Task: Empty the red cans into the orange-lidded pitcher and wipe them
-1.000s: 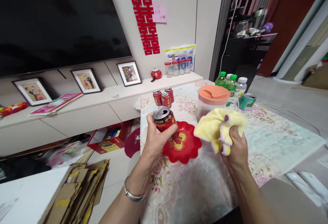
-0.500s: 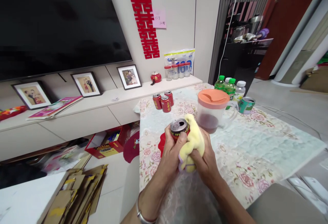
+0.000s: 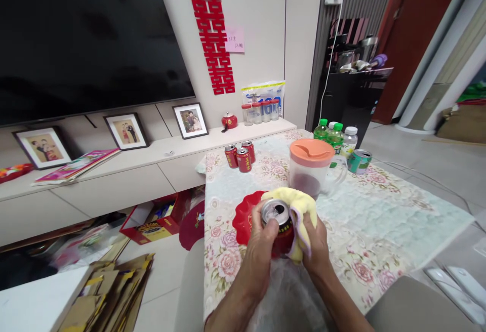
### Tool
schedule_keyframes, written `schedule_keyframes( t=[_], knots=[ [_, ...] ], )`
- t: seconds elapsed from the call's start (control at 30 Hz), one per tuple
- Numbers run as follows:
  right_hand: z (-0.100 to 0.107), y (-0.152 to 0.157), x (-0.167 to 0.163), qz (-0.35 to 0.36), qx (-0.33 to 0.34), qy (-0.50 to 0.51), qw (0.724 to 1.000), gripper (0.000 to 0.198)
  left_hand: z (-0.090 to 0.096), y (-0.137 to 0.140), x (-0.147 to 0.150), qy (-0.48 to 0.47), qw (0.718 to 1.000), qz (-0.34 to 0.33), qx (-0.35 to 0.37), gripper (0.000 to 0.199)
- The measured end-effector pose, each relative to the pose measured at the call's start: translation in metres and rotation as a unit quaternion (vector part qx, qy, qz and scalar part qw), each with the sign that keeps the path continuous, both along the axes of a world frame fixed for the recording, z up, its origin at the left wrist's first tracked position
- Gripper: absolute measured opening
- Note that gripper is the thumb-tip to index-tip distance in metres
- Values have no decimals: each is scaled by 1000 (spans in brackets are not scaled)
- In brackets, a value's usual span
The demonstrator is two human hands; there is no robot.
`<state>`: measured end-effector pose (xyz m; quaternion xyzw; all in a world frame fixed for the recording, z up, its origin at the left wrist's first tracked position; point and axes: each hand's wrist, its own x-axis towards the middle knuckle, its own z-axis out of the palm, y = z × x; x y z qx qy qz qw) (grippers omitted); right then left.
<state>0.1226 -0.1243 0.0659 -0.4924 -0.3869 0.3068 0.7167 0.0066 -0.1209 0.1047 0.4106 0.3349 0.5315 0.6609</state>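
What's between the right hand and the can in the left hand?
The yellow cloth, bunched in the right hand, lies between that hand and the can. Shows in the head view.

We're in a home here, a living room by every sign! Up at ten o'clock we've got a big dark television on the wall, and below it, round at nine, framed photographs line a long, low white cabinet. Look just shy of twelve: red paper cutouts run down the wall! Swing to four o'clock and our worktop wears a flowered cloth, while over at three, a lidded plastic jug stands near drink bottles.
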Motion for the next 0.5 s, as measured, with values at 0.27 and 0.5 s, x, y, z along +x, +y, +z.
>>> schedule_keyframes(
  t=[0.27, 0.5],
  knots=[
    [3, -12, -16, -45, 91, -105, 989, 53, 8, -4, -11, -1, 1000, -19, -6, 68],
    [-9, -14, -36, -134, 221, -387, 885, 76, 27, 1, -15, -38, 998, 31, -42, 61]
  ],
)
